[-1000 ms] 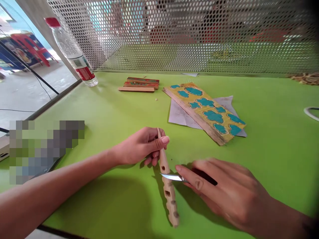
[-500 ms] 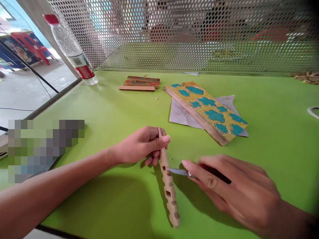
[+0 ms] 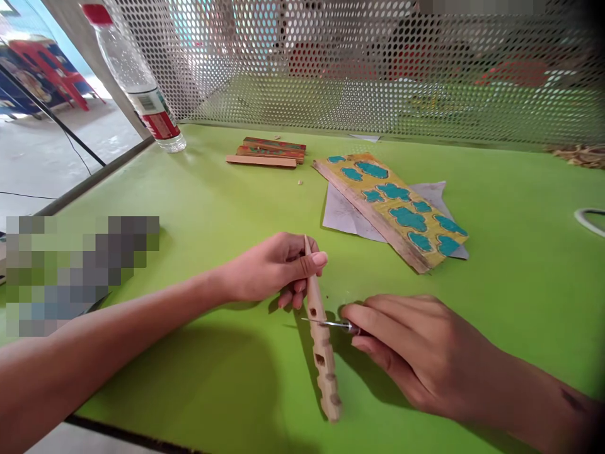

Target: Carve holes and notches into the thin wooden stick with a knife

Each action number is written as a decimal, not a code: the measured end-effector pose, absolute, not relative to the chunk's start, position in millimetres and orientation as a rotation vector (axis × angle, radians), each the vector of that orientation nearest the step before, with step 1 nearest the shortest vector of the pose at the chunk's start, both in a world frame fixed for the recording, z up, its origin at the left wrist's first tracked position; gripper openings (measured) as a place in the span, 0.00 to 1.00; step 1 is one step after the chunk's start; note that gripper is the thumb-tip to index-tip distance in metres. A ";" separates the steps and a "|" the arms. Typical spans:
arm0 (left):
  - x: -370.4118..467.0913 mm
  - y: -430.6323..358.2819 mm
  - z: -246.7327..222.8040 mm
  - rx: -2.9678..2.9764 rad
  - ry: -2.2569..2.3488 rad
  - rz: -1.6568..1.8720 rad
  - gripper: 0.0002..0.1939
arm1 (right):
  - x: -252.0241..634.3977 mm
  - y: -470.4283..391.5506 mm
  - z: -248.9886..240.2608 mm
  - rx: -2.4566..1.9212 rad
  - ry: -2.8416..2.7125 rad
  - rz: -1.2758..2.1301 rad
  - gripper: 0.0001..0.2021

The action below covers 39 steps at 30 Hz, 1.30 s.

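My left hand pinches the narrow tapered end of a carved wooden stick between thumb and fingers. The stick slants toward me, with notches along its edges and small square holes in its face. My right hand is closed around the handle of a small carving knife. Its thin blade lies across the stick just below the upper hole, and the tip reaches past the left edge. Most of the handle is hidden in my fingers.
A yellow board with blue patches rests on white paper. Thin painted wood strips lie farther back. A plastic bottle stands at the back left, before a perforated metal screen. A blurred-out item lies left on the green table.
The knife has moved left, from the stick's right edge to across it, and its blade has turned edge-on. My right hand has rolled over. My left hand keeps its hold.
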<state>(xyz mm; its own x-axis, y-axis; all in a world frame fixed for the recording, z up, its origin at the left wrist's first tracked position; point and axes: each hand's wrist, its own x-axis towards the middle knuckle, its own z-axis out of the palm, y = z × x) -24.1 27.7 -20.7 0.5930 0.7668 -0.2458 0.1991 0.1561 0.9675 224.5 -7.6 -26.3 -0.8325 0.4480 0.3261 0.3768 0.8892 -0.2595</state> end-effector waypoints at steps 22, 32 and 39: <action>-26.1 29.2 -19.9 1.362 0.860 0.460 0.18 | 222.2 -10.3 -23.6 -0.616 -2.764 0.228 0.10; -23.8 29.3 -16.7 1.353 0.845 0.444 0.22 | 228.5 -11.4 -18.1 -0.661 -2.741 0.544 0.09; -21.6 28.5 -16.5 1.371 0.850 0.450 0.21 | 225.7 -11.8 -26.5 -0.594 -2.705 0.187 0.10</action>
<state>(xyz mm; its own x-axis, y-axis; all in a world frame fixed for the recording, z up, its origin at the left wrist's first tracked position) -21.6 28.5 -16.5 0.6361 0.7258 -0.2619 0.1909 0.1809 0.9648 225.7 -11.8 -26.5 -0.8452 0.4276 0.3206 0.3793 0.9026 -0.2037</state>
